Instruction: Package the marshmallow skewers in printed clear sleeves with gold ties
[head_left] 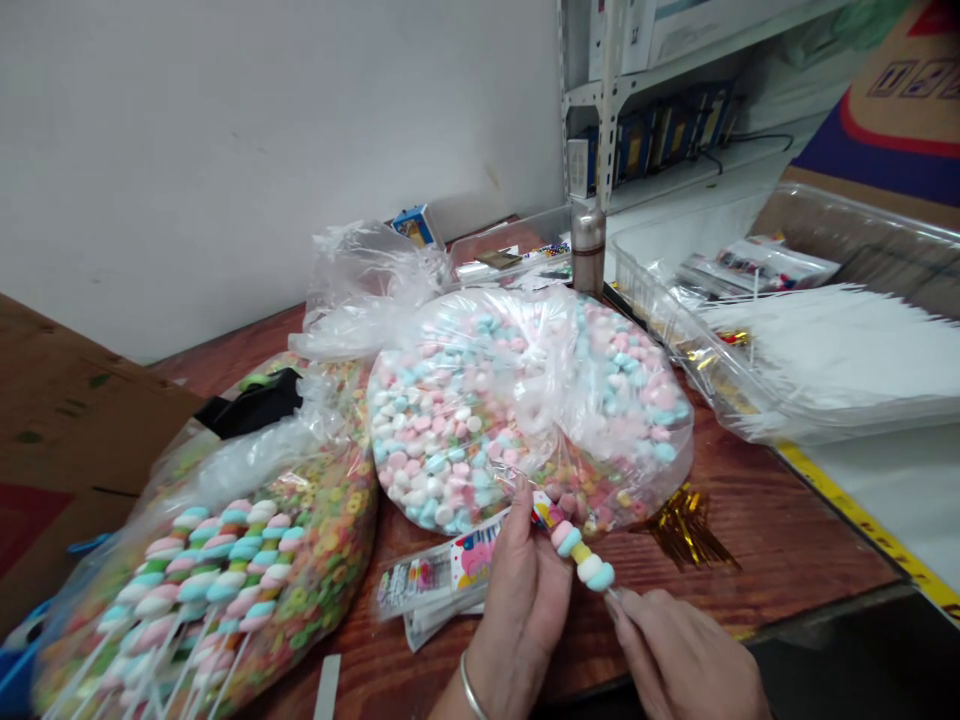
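your right hand [686,645] has its fingers clamped on the near end of the candy skewer [586,558], over the near worktop [795,560]; your left hand [531,585] pinches the wrapper [541,508] farther up.

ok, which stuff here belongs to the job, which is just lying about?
Apparently the job:
candy skewer, in right hand
printed wrapper, at left hand
flat wrappers
piled skewers
bagged candies
white sticks
gold strips

Likely lying about:
black item
left cardboard box
upright cylinder

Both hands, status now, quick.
Left hand: closed, apparently on a wrapper at the candy skewer tip.
Right hand: closed, holding the candy skewer by its lower end.
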